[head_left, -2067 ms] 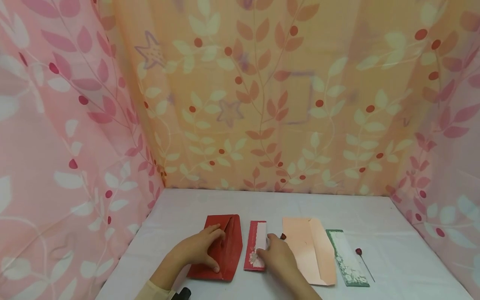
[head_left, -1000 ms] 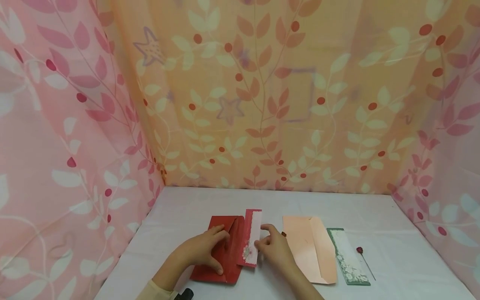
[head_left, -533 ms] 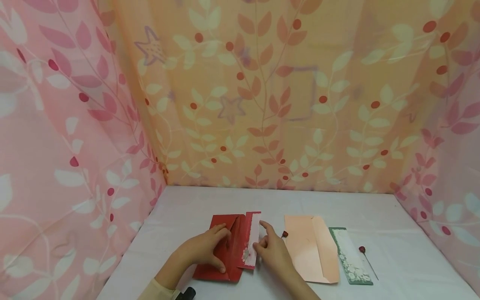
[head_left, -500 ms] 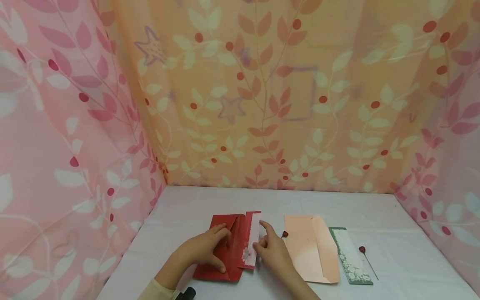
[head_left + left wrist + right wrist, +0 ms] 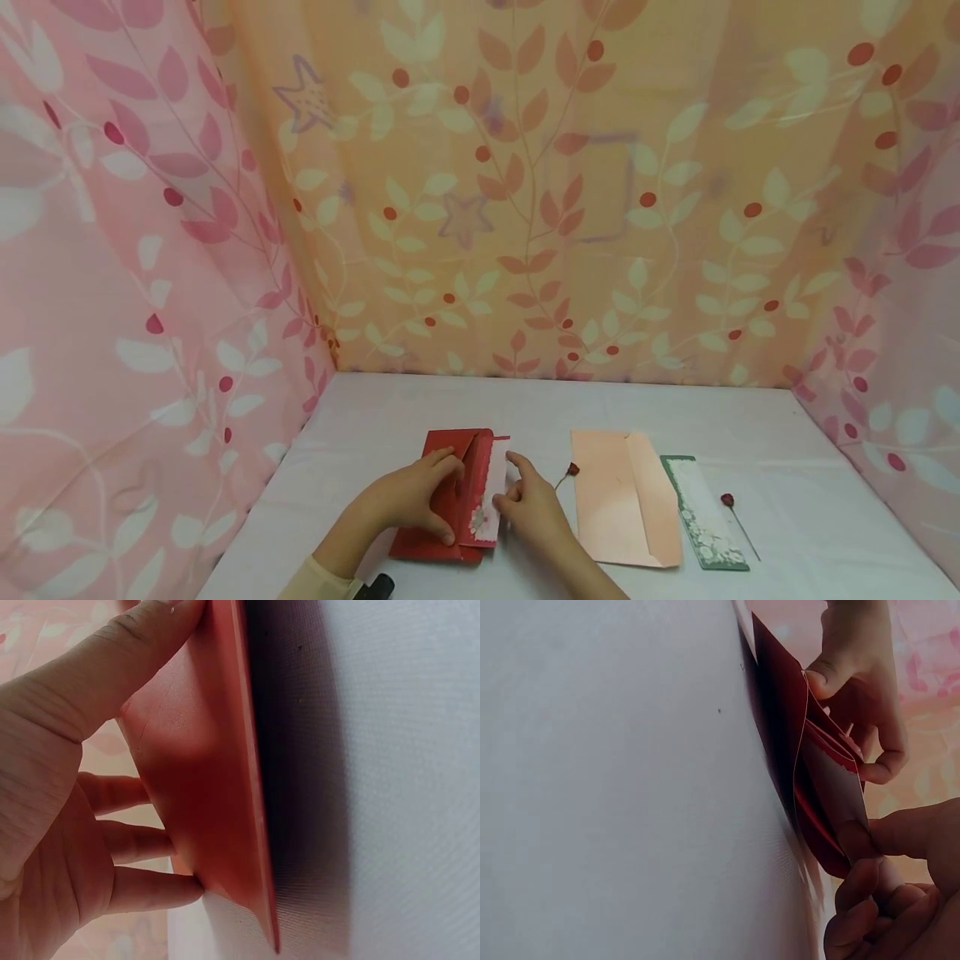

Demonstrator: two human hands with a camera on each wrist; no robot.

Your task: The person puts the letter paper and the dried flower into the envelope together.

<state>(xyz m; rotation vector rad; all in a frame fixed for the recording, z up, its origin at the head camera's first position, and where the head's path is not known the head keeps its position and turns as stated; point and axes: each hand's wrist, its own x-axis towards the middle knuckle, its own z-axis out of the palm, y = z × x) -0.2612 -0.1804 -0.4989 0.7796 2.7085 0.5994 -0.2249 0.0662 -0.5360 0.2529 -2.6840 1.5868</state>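
Note:
A red envelope point(image 5: 444, 443) lies under my left hand point(image 5: 411, 495), its mouth facing right. In the left wrist view, the thumb and fingers grip the envelope's panel point(image 5: 199, 776) from opposite edges, bowing it. My right hand point(image 5: 534, 504) pinches the right edge of a narrow pink card point(image 5: 492, 487) with a white floral panel, between thumb and fingers. The card's left part sits in the envelope's mouth while the rest sticks out over the flap. Seen in the right wrist view, the mouth gapes around the card point(image 5: 832, 780).
To the right lie a peach envelope point(image 5: 607, 500), a green-bordered floral card point(image 5: 701, 517) and a dark red rose point(image 5: 727, 500) on a thin stem. A second small rose point(image 5: 573, 469) lies left of the peach envelope. Patterned curtains point(image 5: 525, 208) enclose the white table point(image 5: 420, 400).
My right hand has lifted the pink card from the table and moved it left, over the red envelope and partly into its mouth. The left hand keeps its grip on the envelope.

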